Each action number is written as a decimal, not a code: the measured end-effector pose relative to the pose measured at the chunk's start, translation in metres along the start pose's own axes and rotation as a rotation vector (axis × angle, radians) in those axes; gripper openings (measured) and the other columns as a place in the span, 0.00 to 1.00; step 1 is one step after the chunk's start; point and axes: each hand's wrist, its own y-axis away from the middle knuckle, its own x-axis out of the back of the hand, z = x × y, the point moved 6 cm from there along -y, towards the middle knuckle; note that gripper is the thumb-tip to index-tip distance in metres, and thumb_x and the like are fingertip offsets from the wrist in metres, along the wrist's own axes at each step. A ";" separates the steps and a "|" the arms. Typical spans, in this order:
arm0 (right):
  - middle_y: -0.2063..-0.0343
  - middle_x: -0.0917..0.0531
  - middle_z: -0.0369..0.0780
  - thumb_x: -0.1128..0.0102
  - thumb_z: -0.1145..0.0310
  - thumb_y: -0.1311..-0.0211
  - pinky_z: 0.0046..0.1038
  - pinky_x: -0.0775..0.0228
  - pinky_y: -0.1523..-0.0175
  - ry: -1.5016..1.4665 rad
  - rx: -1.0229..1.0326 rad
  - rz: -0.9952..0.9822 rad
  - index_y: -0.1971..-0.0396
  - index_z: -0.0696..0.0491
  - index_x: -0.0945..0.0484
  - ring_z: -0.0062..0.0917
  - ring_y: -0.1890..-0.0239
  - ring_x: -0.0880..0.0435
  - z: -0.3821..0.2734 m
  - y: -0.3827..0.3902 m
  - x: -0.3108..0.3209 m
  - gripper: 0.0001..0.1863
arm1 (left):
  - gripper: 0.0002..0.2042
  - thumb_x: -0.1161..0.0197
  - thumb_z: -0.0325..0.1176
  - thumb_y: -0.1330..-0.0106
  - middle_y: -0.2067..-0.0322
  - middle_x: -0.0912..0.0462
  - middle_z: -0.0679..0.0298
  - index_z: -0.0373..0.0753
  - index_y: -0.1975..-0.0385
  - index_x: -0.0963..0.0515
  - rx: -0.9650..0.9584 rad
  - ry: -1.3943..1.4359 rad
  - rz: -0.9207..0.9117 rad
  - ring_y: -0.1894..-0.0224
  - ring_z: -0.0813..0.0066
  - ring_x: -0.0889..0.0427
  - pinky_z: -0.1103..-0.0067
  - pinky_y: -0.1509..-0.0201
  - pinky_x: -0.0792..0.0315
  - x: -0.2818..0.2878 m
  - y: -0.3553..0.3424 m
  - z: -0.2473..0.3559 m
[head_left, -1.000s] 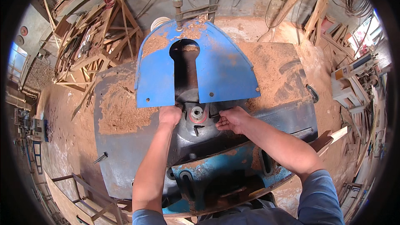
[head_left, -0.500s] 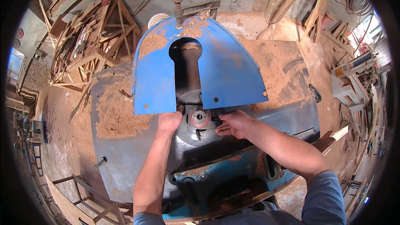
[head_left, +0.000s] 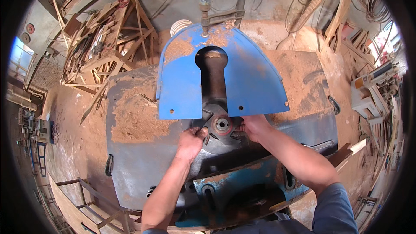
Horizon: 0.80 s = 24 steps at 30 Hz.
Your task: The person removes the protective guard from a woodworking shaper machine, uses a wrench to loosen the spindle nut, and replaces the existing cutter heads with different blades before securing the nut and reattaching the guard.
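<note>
A dark cutter head point(head_left: 222, 138) with angled blades and a red-ringed central hub point(head_left: 222, 124) sits on the dark machine table point(head_left: 143, 160). My left hand point(head_left: 193, 141) is closed on the cutter head's left edge, thumb uppermost. My right hand point(head_left: 255, 128) is closed on its right side, with fingertips partly hidden. A blue guard plate point(head_left: 255, 82) with a keyhole-shaped slot lies just beyond, its lower edge over part of my right hand.
Sawdust point(head_left: 134, 130) coats the table. Piled wood scraps point(head_left: 108, 47) stand at back left. A vertical post point(head_left: 204, 0) rises behind the guard, with a ribbed hose point(head_left: 303, 13) and cables farther right. Another machine point(head_left: 366, 86) stands at right, a wooden frame point(head_left: 86, 203) at lower left.
My left hand has moved down and out from the guard's edge, turning with the cutter head's blades. My right hand has shifted up toward the guard. The whole view has also shifted slightly.
</note>
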 end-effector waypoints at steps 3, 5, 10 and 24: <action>0.60 0.18 0.35 0.37 0.60 0.32 0.31 0.22 0.64 -0.071 0.097 0.001 0.50 0.47 0.27 0.23 0.62 0.16 0.001 0.006 0.003 0.15 | 0.11 0.38 0.32 0.29 0.69 0.18 0.65 0.28 0.62 0.19 -0.004 0.160 -0.070 0.65 0.80 0.27 0.81 0.57 0.30 -0.004 0.011 0.014; 0.59 0.18 0.35 0.36 0.62 0.33 0.30 0.22 0.65 -0.128 0.126 -0.024 0.50 0.47 0.27 0.24 0.62 0.16 0.003 0.005 0.005 0.16 | 0.10 0.39 0.32 0.29 0.71 0.19 0.66 0.29 0.65 0.19 -0.032 0.188 -0.059 0.67 0.81 0.28 0.81 0.60 0.31 -0.005 0.011 0.012; 0.59 0.17 0.36 0.36 0.62 0.33 0.31 0.22 0.65 -0.215 0.147 -0.096 0.50 0.48 0.27 0.24 0.63 0.15 0.007 0.007 0.011 0.16 | 0.09 0.39 0.32 0.29 0.74 0.21 0.69 0.32 0.67 0.19 -0.049 0.285 -0.090 0.72 0.83 0.30 0.83 0.67 0.34 -0.007 0.003 0.013; 0.59 0.19 0.35 0.39 0.63 0.31 0.37 0.21 0.59 -0.230 0.281 -0.110 0.53 0.48 0.25 0.25 0.56 0.18 0.002 0.002 0.007 0.11 | 0.06 0.45 0.24 0.31 0.74 0.26 0.70 0.34 0.72 0.24 -0.098 0.306 -0.088 0.70 0.81 0.32 0.81 0.63 0.35 -0.013 0.028 0.016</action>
